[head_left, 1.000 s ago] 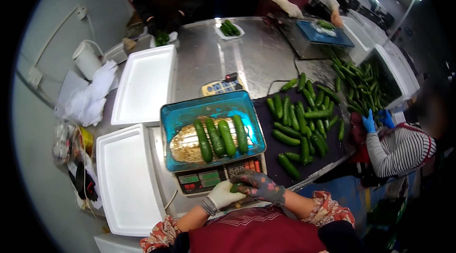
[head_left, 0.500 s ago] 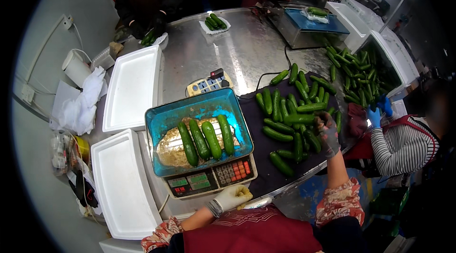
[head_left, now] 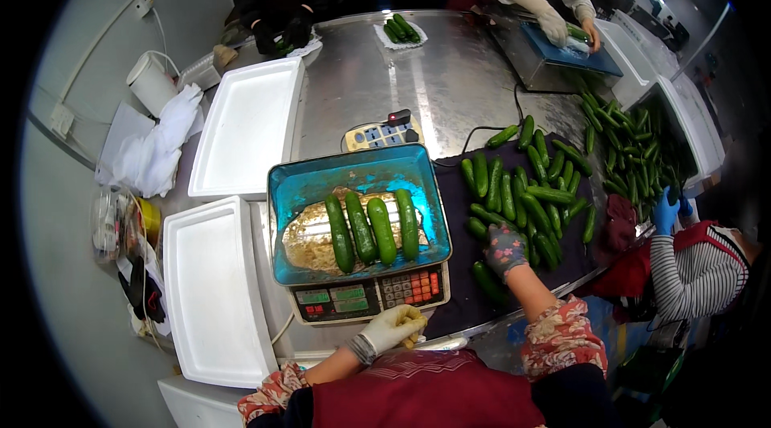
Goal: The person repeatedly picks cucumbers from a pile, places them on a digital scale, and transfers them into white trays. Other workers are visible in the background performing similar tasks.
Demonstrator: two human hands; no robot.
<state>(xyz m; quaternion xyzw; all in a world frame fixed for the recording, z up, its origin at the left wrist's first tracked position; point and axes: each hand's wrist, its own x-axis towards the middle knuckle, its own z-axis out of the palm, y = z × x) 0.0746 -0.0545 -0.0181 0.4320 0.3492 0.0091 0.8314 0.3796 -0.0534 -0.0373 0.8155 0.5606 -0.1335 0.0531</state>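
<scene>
Four-sided and shallow, the blue scale pan [head_left: 281, 187] holds several cucumbers [head_left: 361, 227] lying side by side. My left hand [head_left: 392, 328], in a cream glove, is curled closed just below the scale's keypad [head_left: 411, 290]; whatever is inside its fingers is hidden. Wearing a grey patterned glove, my right hand [head_left: 507, 250] is down among the loose cucumbers [head_left: 548, 223] on a dark cloth [head_left: 462, 299]. Its fingers curl over a cucumber, mostly covered by the hand. One cucumber [head_left: 489, 283] lies just below that hand.
Two white foam trays [head_left: 210, 287] stand left of the scale. A power strip [head_left: 381, 136] lies behind it. At the far side, one co-worker handles cucumbers and another works at a blue-topped machine [head_left: 574, 49]. A foam box of cucumbers [head_left: 642, 139] and a blue-gloved co-worker [head_left: 691, 267] are at right.
My right hand has moved left and nearer me across the cucumber pile. A crosswise cucumber has left its earlier spot. The view has shifted; the far-right co-worker now reaches onto the machine.
</scene>
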